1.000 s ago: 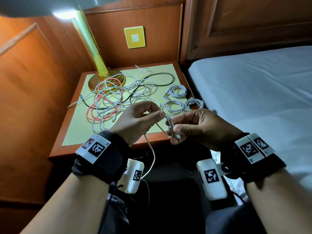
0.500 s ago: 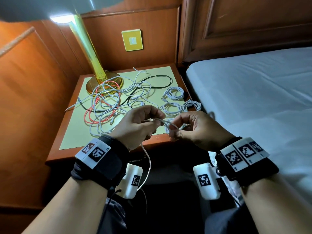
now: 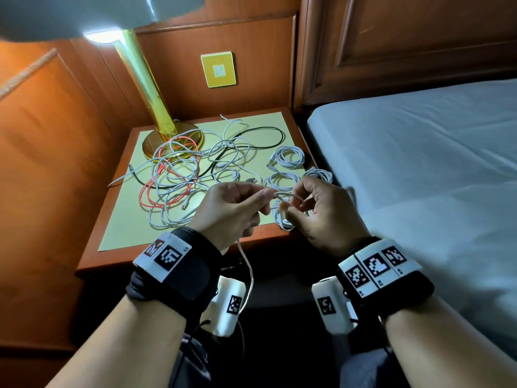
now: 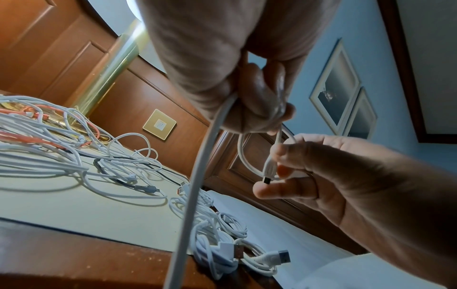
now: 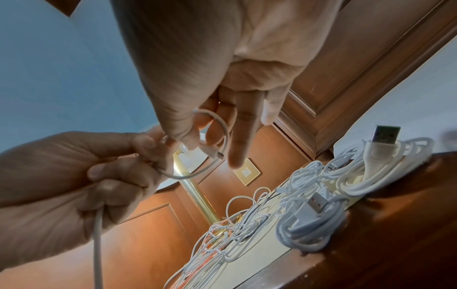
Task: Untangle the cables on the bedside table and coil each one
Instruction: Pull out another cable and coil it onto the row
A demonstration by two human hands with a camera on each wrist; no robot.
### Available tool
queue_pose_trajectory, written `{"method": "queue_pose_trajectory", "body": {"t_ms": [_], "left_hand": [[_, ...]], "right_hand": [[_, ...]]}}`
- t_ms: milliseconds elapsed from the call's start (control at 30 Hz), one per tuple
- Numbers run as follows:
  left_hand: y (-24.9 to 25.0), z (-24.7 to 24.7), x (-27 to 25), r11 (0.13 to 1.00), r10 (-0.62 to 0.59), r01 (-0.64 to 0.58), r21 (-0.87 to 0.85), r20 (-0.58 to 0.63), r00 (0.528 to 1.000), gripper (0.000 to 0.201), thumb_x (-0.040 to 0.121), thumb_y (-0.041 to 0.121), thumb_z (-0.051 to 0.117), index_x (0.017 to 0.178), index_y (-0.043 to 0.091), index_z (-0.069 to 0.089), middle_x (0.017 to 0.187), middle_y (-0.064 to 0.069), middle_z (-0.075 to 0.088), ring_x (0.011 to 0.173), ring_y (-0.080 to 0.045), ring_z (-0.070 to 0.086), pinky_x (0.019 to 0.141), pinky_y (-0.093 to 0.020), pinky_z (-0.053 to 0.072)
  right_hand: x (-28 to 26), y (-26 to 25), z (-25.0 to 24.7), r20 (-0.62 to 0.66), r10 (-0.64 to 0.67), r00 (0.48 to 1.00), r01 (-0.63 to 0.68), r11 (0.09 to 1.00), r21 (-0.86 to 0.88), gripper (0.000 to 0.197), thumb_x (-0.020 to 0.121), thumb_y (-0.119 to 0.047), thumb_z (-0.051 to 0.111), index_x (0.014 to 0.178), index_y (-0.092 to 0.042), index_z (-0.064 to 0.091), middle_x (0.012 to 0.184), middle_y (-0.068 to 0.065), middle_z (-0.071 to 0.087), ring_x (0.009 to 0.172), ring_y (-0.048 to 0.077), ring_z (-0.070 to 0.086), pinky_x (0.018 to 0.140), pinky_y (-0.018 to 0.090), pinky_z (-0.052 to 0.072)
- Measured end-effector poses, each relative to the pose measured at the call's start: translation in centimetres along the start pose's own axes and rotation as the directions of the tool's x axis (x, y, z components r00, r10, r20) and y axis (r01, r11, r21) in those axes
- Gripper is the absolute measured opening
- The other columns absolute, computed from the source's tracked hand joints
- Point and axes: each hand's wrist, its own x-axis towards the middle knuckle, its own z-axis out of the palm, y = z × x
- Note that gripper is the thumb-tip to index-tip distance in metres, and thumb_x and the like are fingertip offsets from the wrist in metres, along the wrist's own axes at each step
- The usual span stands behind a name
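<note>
My left hand (image 3: 265, 196) grips a white cable (image 3: 286, 195) just above the bedside table's front edge; its long tail (image 3: 249, 271) hangs below the hand. My right hand (image 3: 291, 209) pinches the cable's small plug end (image 4: 268, 168) between thumb and finger, and the cable forms a small loop (image 5: 219, 154) between the hands. A tangle of white, orange and black cables (image 3: 186, 175) lies on the table's left and middle. Several coiled white cables (image 3: 288, 158) (image 4: 222, 246) (image 5: 314, 224) lie at the table's right side and front corner.
A brass lamp base (image 3: 173, 141) stands at the table's back left, under part of the tangle. The table (image 3: 117, 228) has a pale top and a wooden rim. Wood panelling is at the left and back. A bed with a white sheet (image 3: 419, 163) adjoins on the right.
Both hands have moved closer together and forward over the table's front edge. The straight stretch of cable between them has bent into a small loop.
</note>
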Motion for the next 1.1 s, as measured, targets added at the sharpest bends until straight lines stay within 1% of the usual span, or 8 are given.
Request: {"method": "queue_pose_trajectory", "body": {"t_ms": [167,233,300,367,467,633,900,1100], "left_hand": [[0.0,-0.2,0.1,0.997,-0.014,0.016,0.081,-0.02,1.0,0.028,0.099,0.019,0.06,0.098,-0.008,0.068,0.06,-0.004,0.054,0.044,-0.014,0.031,0.041,-0.017,0.027],[0.0,-0.4,0.1,0.978,0.03,-0.024,0.206,-0.026,0.999,0.027,0.1,0.023,0.059,0.094,-0.001,0.071,0.06,-0.001,0.059,0.044,-0.017,0.036,0.042,-0.02,0.029],[-0.1,-0.4,0.0,0.917,0.102,-0.089,0.39,-0.013,0.995,0.026,0.1,0.028,0.059,0.086,0.011,0.073,0.062,0.003,0.068,0.049,-0.024,0.048,0.045,-0.032,0.043],[-0.1,-0.5,0.0,0.862,0.135,-0.106,0.496,-0.022,0.991,0.026,0.1,0.033,0.058,0.083,0.019,0.073,0.067,0.006,0.073,0.064,-0.038,0.062,0.062,-0.048,0.057],[-0.2,-0.6,0.0,0.856,0.159,-0.115,0.504,-0.044,0.986,0.026,0.098,0.036,0.06,0.081,0.021,0.073,0.069,0.006,0.074,0.074,-0.039,0.069,0.075,-0.055,0.058],[0.1,-0.5,0.0,0.875,0.162,-0.123,0.468,-0.043,0.986,0.023,0.1,0.023,0.059,0.084,0.011,0.071,0.06,-0.001,0.07,0.06,-0.022,0.07,0.073,-0.049,0.062],[0.1,-0.1,-0.1,0.864,0.199,-0.167,0.475,-0.016,0.98,0.023,0.101,0.019,0.058,0.083,0.006,0.065,0.05,0.004,0.057,0.047,-0.015,0.062,0.066,-0.051,0.061],[0.0,0.0,0.0,0.866,0.197,-0.165,0.472,-0.018,0.98,0.023,0.1,0.02,0.058,0.086,0.004,0.065,0.052,0.004,0.057,0.046,-0.015,0.062,0.054,-0.03,0.055]], "right_hand": [[0.0,0.1,0.7,-0.044,-0.061,0.997,0.063,0.997,0.034,0.021,0.084,-0.034,0.077,0.082,-0.023,0.06,0.073,-0.013,0.063,0.069,0.002,0.062,0.065,0.026,0.052],[0.1,0.2,1.0,-0.048,-0.09,0.995,0.093,0.994,0.061,0.016,0.085,-0.024,0.077,0.083,-0.021,0.061,0.073,-0.011,0.063,0.07,0.004,0.061,0.066,0.022,0.051],[0.2,0.3,1.3,-0.056,-0.102,0.993,0.106,0.991,0.083,0.015,0.085,-0.017,0.076,0.084,-0.018,0.061,0.073,-0.009,0.063,0.071,0.005,0.06,0.066,0.018,0.049],[0.1,0.4,1.5,-0.059,-0.094,0.994,0.099,0.99,0.103,0.014,0.086,-0.017,0.075,0.083,-0.017,0.062,0.072,-0.009,0.063,0.069,0.005,0.06,0.064,0.013,0.047],[0.1,0.3,1.6,-0.047,-0.077,0.996,0.083,0.989,0.123,0.015,0.087,-0.021,0.075,0.083,-0.018,0.061,0.07,-0.011,0.062,0.069,0.004,0.061,0.062,0.007,0.042],[-0.2,0.0,1.6,0.013,-0.032,0.999,0.028,0.978,0.205,0.016,0.09,-0.025,0.072,0.086,-0.016,0.06,0.072,-0.002,0.066,0.064,0.013,0.066,0.063,0.025,0.055],[-0.4,-0.6,1.5,0.122,0.046,0.991,-0.079,0.955,0.286,0.02,0.094,-0.025,0.069,0.086,-0.018,0.052,0.074,0.002,0.068,0.058,0.009,0.069,0.062,0.025,0.057],[-0.3,-0.7,1.9,0.219,0.138,0.966,-0.205,0.924,0.323,0.021,0.094,-0.029,0.066,0.089,-0.017,0.05,0.075,0.006,0.068,0.063,0.018,0.071,0.069,0.041,0.061]]}}
